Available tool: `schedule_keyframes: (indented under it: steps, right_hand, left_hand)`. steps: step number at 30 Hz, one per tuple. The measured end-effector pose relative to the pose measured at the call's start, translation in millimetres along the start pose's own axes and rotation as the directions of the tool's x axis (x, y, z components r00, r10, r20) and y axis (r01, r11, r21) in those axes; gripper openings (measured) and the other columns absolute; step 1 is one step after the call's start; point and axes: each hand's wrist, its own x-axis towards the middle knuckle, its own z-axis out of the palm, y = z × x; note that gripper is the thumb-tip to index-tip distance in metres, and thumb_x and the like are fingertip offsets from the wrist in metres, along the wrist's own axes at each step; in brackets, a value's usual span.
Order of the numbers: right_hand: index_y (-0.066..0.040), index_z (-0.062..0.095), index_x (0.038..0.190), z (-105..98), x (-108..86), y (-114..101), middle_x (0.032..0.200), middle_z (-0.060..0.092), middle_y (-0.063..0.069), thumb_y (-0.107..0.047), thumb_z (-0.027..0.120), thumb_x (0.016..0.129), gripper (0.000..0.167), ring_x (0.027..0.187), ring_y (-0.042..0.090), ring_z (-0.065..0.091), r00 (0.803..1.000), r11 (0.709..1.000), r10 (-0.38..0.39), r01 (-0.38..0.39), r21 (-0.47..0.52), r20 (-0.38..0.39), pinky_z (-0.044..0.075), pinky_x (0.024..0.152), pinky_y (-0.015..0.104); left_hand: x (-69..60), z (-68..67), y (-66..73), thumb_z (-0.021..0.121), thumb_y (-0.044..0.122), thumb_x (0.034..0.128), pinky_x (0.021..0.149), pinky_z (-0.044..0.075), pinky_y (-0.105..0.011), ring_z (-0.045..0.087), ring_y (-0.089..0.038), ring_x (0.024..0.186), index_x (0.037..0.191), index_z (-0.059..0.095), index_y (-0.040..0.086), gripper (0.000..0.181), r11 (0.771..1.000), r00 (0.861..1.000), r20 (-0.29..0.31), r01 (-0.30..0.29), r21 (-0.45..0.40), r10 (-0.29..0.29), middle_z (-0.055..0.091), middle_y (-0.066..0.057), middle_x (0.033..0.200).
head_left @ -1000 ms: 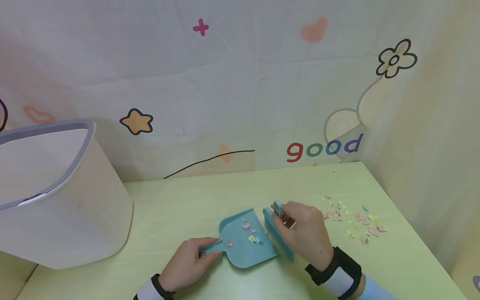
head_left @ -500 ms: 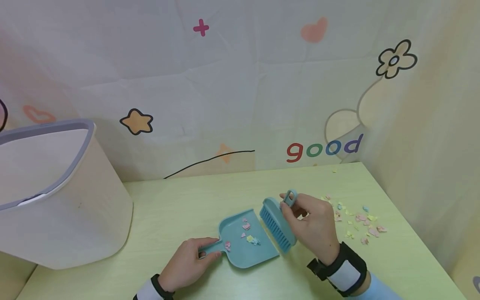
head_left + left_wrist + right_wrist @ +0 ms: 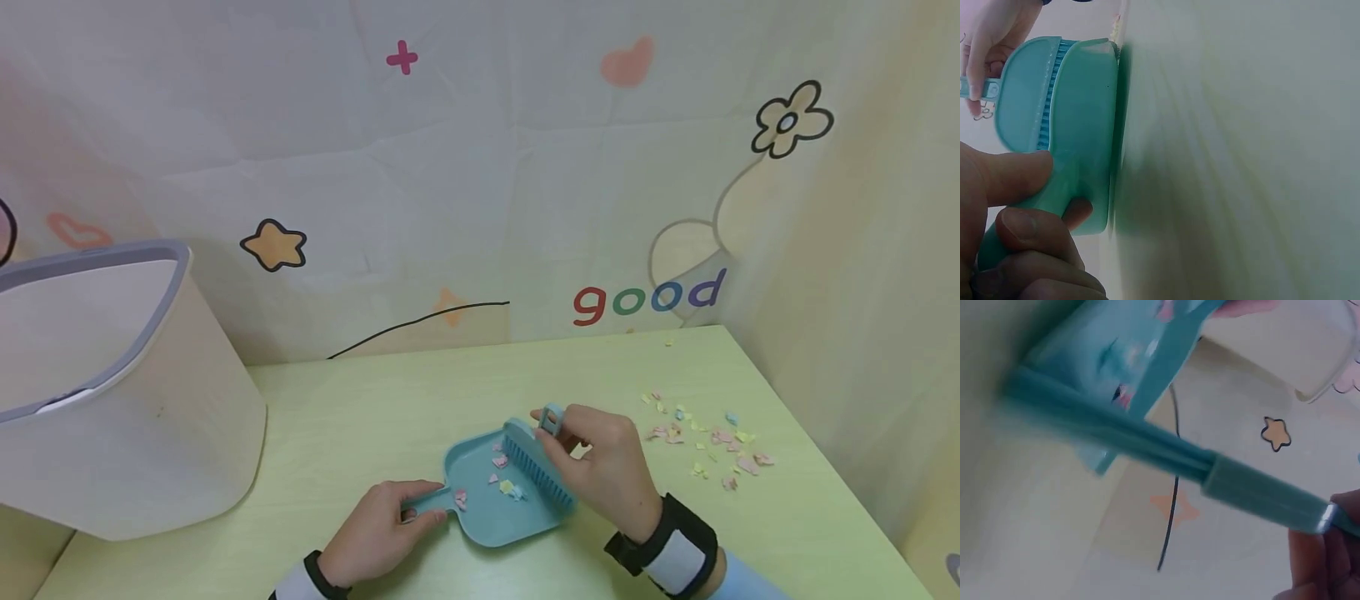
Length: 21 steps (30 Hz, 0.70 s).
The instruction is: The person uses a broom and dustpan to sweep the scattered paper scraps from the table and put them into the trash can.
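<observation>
Left hand (image 3: 378,531) gripping, fingers (image 3: 1041,272) curled; right hand (image 3: 606,463) (farther forward of two) in pinch hold.

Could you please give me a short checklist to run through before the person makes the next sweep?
1. Left hand grips the dustpan by its handle: ok.
2. Right hand holds the brush by its handle: ok.
3. Brush lined up along the dustpan's open edge: ok.
4. Table free of loose scraps: not ok, a scatter lies to the right of the right hand.
5. Bin open at the top: ok.
6. Room inside the bin: cannot tell, its bottom is out of view.
</observation>
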Motion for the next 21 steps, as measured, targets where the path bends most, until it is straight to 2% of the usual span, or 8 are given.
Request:
schedule_keyframes:
  steps: [5,10,15,18,21]
  right_hand:
    - [-0.008,0.080,0.100,-6,2.7,-1,0.079,0.075,-0.003,0.002,0.082,0.083,0.019,0.059,0.001,0.054,0.999,0.998,0.043,-0.041,0.057,-0.032,0.050,0.056,0.021]
    - [-0.008,0.079,0.094,-14,5.9,1,0.088,0.079,0.003,0.003,0.082,0.083,0.016,0.057,0.001,0.056,0.997,0.998,0.046,-0.044,0.038,-0.062,0.050,0.057,0.017]
    - [-0.007,0.079,0.094,-21,5.8,5,0.083,0.077,0.003,0.003,0.082,0.083,0.016,0.056,0.001,0.057,0.996,0.999,0.039,-0.037,0.017,-0.078,0.050,0.057,0.017]
    - [-0.008,0.078,0.089,-26,3.9,9,0.087,0.079,0.005,0.004,0.083,0.081,0.015,0.057,0.000,0.058,0.995,1.000,0.029,-0.029,-0.003,-0.092,0.050,0.056,0.017]
    - [-0.009,0.079,0.089,-34,0.8,14,0.086,0.079,0.005,0.005,0.083,0.080,0.017,0.056,-0.001,0.058,0.994,0.999,0.020,-0.024,-0.037,-0.107,0.049,0.055,0.016]
  left_hand:
    - [-0.1,-0.5,-0.1,0.072,0.040,0.0968,0.055,0.036,-0.021,0.048,-0.002,0.063,0.129,0.074,0.014,0.041,1.000,1.000,0.001,0.009,-0.004,-0.009,0.075,0.001,0.120]
    - [-0.7,-0.2,0.4,0.073,0.038,0.0971,0.056,0.038,-0.021,0.049,-0.002,0.065,0.129,0.074,0.015,0.040,1.000,1.000,0.004,0.005,-0.011,-0.005,0.075,0.001,0.122]
    - [-0.9,-0.4,0.4,0.072,0.038,0.0972,0.059,0.039,-0.021,0.052,-0.003,0.071,0.128,0.074,0.015,0.039,1.000,1.000,0.003,-0.003,-0.003,0.003,0.074,0.001,0.123]
    - [-1.0,-1.0,0.5,0.072,0.038,0.0973,0.060,0.040,-0.021,0.053,-0.003,0.073,0.128,0.074,0.014,0.039,1.000,1.000,0.000,-0.007,-0.001,0.007,0.074,0.001,0.123]
    - [-0.9,-1.7,0.6,0.072,0.038,0.0973,0.059,0.039,-0.021,0.051,-0.002,0.070,0.128,0.074,0.013,0.039,1.000,1.000,0.000,-0.005,0.000,0.005,0.075,0.000,0.123]
